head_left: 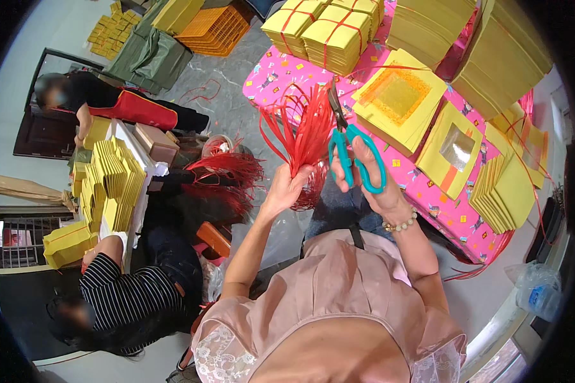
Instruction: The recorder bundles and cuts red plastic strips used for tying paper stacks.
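A loose bunch of red plastic strips (pixel 306 131) is gripped in my left hand (pixel 289 186), its ends fanning upward past my fingers and more hanging below. My right hand (pixel 362 167) holds scissors (pixel 356 153) with teal handles, fingers through the loops. Their dark blades point up, just right of the red strips, and the tips look close together. To the right of the scissors, a stack of yellow paper (pixel 399 105) with a gold-orange square on top lies on the table. Beside it is another yellow stack (pixel 450 148) with a silver square.
The pink patterned table (pixel 390 167) bears tall yellow paper stacks and bundles (pixel 331 39) tied with red strips. More red strips (pixel 227 172) hang at centre left. Two other people work at a left table with yellow packets (pixel 112 179). An orange crate (pixel 214 29) stands behind.
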`<act>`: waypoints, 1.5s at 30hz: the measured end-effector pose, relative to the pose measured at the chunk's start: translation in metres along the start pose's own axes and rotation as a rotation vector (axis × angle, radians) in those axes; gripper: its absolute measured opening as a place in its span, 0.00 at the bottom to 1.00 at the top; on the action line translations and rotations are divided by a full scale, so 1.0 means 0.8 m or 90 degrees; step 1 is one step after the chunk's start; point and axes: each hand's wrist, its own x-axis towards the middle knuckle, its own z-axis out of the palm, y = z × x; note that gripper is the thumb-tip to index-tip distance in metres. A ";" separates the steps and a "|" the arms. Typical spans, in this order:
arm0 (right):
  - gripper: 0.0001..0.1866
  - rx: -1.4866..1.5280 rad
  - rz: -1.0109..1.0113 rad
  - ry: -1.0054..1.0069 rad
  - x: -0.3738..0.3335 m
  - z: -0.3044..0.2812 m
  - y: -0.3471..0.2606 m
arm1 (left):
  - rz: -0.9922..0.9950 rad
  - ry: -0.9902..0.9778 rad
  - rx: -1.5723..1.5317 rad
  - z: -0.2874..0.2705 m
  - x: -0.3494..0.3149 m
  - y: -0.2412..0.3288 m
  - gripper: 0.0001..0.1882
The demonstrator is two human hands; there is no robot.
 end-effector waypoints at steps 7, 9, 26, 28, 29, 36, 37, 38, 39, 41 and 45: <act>0.27 0.028 -0.035 0.043 -0.001 -0.003 0.000 | 0.006 -0.028 -0.024 -0.001 0.003 -0.002 0.15; 0.27 0.042 -0.044 0.057 -0.005 -0.004 -0.002 | -0.019 -0.051 -0.037 -0.001 0.005 0.000 0.15; 0.31 -0.057 0.053 -0.166 -0.041 -0.010 0.009 | 0.026 -0.110 0.090 0.004 0.012 0.015 0.12; 0.31 -0.068 0.059 -0.162 -0.040 -0.009 0.011 | 0.037 -0.106 0.099 0.004 0.013 0.014 0.12; 0.30 -0.076 0.060 -0.159 -0.039 -0.009 0.011 | 0.034 -0.115 0.101 0.004 0.013 0.014 0.12; 0.28 -0.056 0.090 -0.153 -0.032 -0.006 0.010 | 0.055 -0.130 0.112 0.004 0.013 0.008 0.13; 0.26 -0.043 0.087 -0.153 -0.031 -0.006 0.009 | 0.054 -0.133 0.119 0.004 0.013 0.007 0.13; 0.24 -0.030 0.083 -0.152 -0.031 -0.006 0.007 | 0.060 -0.137 0.121 0.004 0.013 0.007 0.13; 0.23 -0.040 0.075 -0.144 -0.030 -0.006 0.005 | 0.061 -0.144 0.124 0.005 0.013 0.007 0.13; 0.22 -0.060 0.059 -0.128 -0.029 -0.006 0.002 | 0.065 -0.154 0.124 0.006 0.013 0.006 0.14; 0.19 -0.072 0.047 -0.103 -0.030 -0.008 -0.004 | 0.086 -0.154 0.116 0.011 0.013 0.001 0.15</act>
